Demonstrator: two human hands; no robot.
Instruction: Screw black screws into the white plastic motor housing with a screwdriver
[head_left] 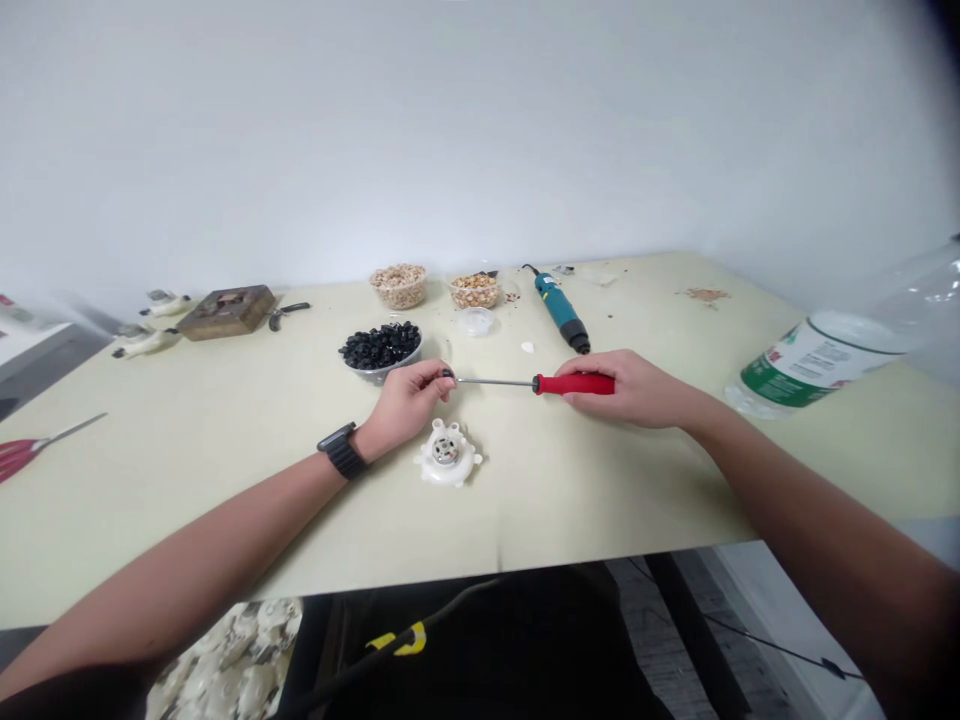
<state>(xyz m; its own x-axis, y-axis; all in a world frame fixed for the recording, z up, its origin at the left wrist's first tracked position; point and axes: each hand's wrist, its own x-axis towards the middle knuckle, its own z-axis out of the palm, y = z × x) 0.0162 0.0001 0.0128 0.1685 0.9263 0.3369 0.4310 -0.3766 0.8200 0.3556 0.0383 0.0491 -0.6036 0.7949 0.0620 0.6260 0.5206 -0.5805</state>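
Right hand: the right hand [637, 388] was closed around the grip of a red-handled steel screwdriver [555, 384], held level just above the pale cream table [600, 480], its shaft pointing toward the left
Left hand: the left hand [405, 405] had thumb and fingertips pinched shut on the shaft's tip; whether a small piece sat between them could not be told
Below: a white round plastic part with a metal centre [448, 455] lay on the table just beside the left hand, untouched
Nearby: a clear bowl of small black pieces [386, 371] stood just behind the left hand; a teal power driver [561, 313] lay farther back
Doing it well: in my judgement, the pinch belonged right at the tip, with the right hand holding the shaft level and steady, so nothing small slipped loose
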